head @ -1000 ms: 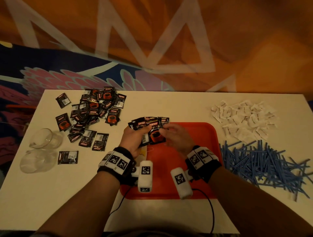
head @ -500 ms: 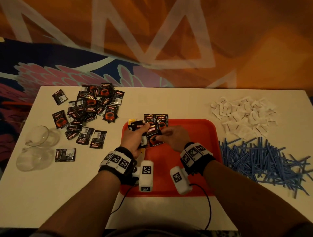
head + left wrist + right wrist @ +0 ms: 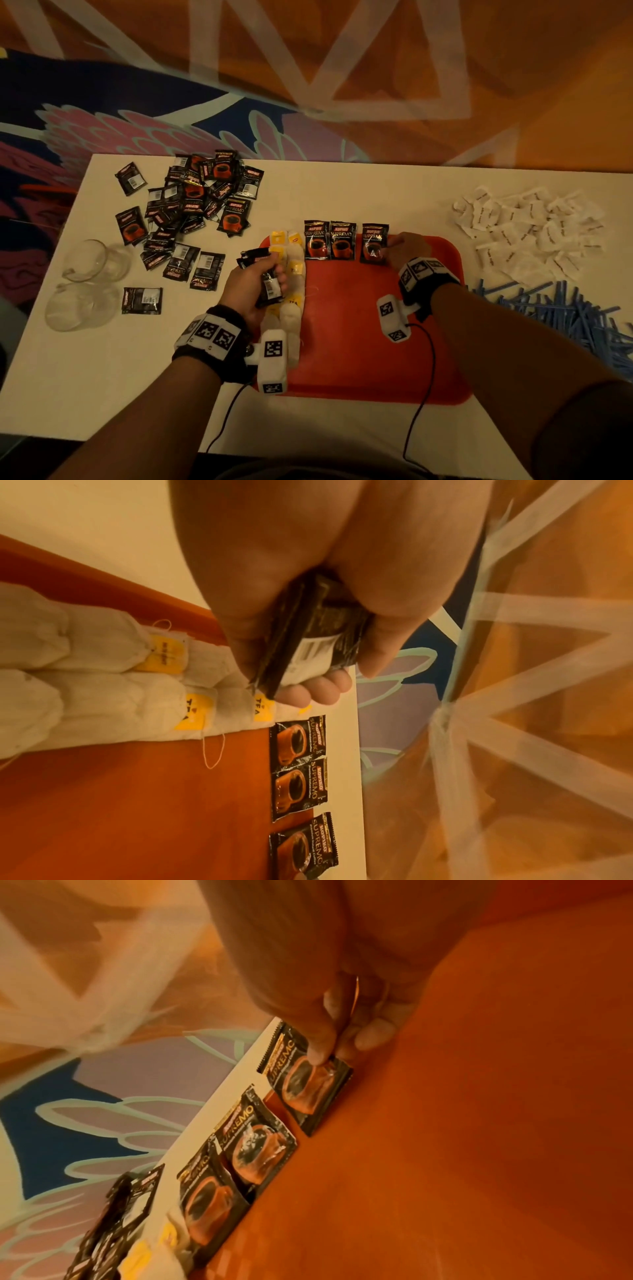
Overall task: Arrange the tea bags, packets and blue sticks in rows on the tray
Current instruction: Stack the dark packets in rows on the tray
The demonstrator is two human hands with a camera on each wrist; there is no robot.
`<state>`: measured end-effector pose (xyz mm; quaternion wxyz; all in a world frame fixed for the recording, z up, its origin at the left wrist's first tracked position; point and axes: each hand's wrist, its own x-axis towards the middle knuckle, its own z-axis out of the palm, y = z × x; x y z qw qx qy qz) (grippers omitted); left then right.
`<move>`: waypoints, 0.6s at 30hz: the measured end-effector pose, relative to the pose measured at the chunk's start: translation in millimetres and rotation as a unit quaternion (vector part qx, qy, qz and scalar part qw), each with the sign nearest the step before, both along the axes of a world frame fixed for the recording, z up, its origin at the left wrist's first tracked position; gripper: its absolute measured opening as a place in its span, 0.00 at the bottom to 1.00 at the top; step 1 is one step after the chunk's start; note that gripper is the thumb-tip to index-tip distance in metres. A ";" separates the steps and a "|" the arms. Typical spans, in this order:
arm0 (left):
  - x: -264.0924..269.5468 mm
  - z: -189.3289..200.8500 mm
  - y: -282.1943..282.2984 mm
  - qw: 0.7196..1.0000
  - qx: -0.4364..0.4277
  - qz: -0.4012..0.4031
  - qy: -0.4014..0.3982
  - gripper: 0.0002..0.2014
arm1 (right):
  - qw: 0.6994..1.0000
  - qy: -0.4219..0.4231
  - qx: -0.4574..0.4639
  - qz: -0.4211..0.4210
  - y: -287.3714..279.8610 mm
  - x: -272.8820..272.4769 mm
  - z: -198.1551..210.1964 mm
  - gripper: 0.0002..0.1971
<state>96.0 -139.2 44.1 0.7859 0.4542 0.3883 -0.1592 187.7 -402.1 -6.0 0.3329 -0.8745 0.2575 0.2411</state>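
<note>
Since a moment ago her right hand [image 3: 406,248] has slid out along the red tray [image 3: 359,342], fingertips pinching a third packet [image 3: 374,244] down beside two laid ones; left hand [image 3: 255,284] clutches a packet stack [image 3: 265,277] over the tea bags [image 3: 293,294]

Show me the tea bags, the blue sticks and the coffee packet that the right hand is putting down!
tea bags [image 3: 103,647], left wrist view, white pouch of one bag.
blue sticks [image 3: 561,308], head view, middle of the pile.
coffee packet [image 3: 304,1093], right wrist view, printed cup.
</note>
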 end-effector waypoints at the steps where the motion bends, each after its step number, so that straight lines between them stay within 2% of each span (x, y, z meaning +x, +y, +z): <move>1: -0.3 0.2 0.7 1.000 -0.001 -0.002 0.003 0.06 | 1.000 0.002 -0.002 0.003 0.4 1.5 -1.4 0.12; 6: -0.1 -0.3 1.9 1.000 0.003 -0.008 0.012 0.05 | 1.000 0.004 -0.005 0.021 3.0 6.8 -3.5 0.13; 13: -2.1 0.8 3.3 1.000 -0.008 -0.003 0.007 0.02 | 1.000 -0.019 0.017 0.000 8.1 7.9 -6.9 0.09; 18: -2.4 0.4 5.2 1.000 -0.025 -0.005 0.006 0.03 | 0.999 -0.018 0.025 -0.012 7.4 5.6 -7.0 0.11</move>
